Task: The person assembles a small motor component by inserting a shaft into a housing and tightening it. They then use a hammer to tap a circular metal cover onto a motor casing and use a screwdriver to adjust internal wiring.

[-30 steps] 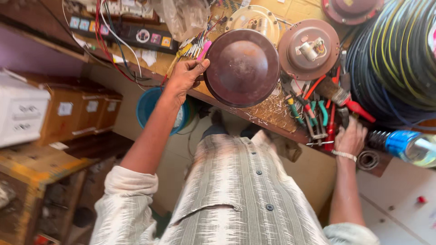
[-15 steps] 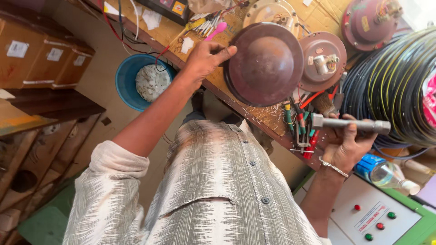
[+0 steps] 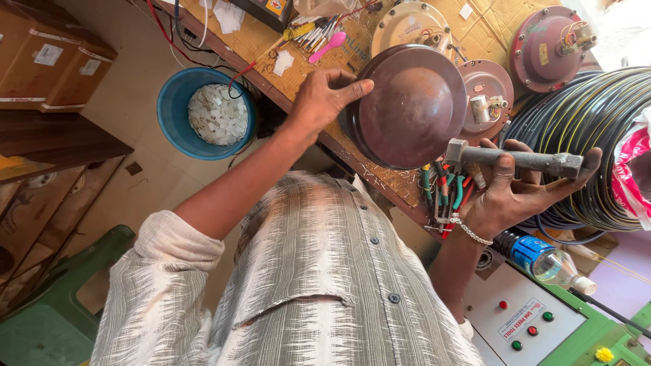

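Steadying the brown domed cover [image 3: 413, 108] at the worktop [image 3: 319, 51] edge, the left hand [image 3: 322, 102] is clasping its rim with curled fingers. Just right of the cover, the right hand [image 3: 515, 196] is gripping a grey metal bar [image 3: 522, 160]. Bracing the cover firmly is advisable, as it is sitting tilted.

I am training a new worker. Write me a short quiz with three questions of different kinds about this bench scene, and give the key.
1. True or false: the right hand holds a grey metal rod.
2. The left hand grips: A) the blue bucket B) the brown dome cover C) the plastic bottle.
3. Fill in: the bucket stands on the ____.

Key: 1 true; 2 B; 3 floor.
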